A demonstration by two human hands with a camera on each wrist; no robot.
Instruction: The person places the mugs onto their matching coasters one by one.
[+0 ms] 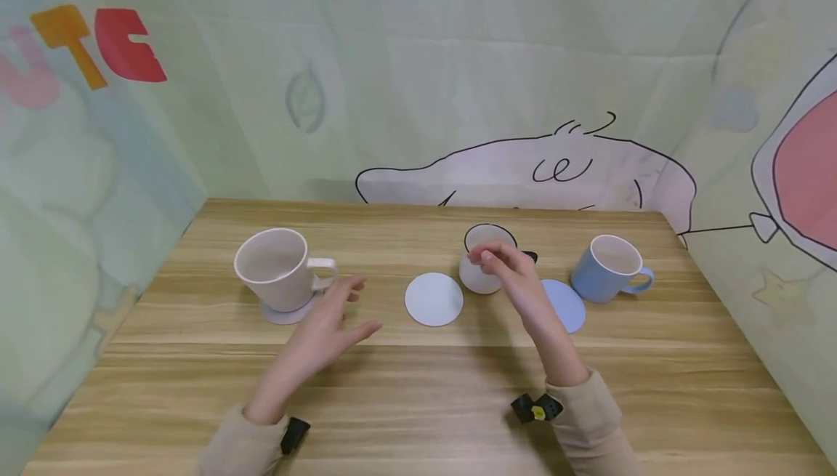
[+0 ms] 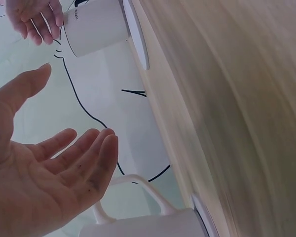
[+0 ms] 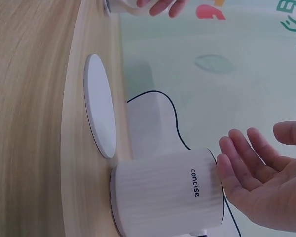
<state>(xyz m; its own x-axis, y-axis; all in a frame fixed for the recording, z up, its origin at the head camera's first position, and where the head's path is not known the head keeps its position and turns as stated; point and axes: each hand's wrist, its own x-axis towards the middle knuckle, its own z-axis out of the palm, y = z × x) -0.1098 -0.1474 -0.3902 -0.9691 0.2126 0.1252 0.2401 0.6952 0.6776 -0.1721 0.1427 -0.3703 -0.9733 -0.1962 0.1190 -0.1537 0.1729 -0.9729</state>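
My left hand (image 1: 319, 334) hovers just right of a wide white cup (image 1: 277, 283), beside its handle, fingers loosely spread and holding nothing. That cup stands on a pale coaster (image 1: 277, 315). Above a white mug (image 1: 476, 280) with a black rim and black handle is my right hand (image 1: 519, 287), its fingers relaxed and nothing in them. In the right wrist view the mug (image 3: 158, 192) carries the word "concise", and the fingertips (image 3: 227, 168) are close to its rim; contact cannot be told. A white round coaster (image 1: 434, 300) lies left of this mug.
To the right, a blue mug (image 1: 596, 277) stands on the wooden table (image 1: 418, 396), beside a blue coaster (image 1: 566, 307) partly hidden by my right arm. A printed cloth backdrop (image 1: 392, 98) rises behind the table and along both sides.
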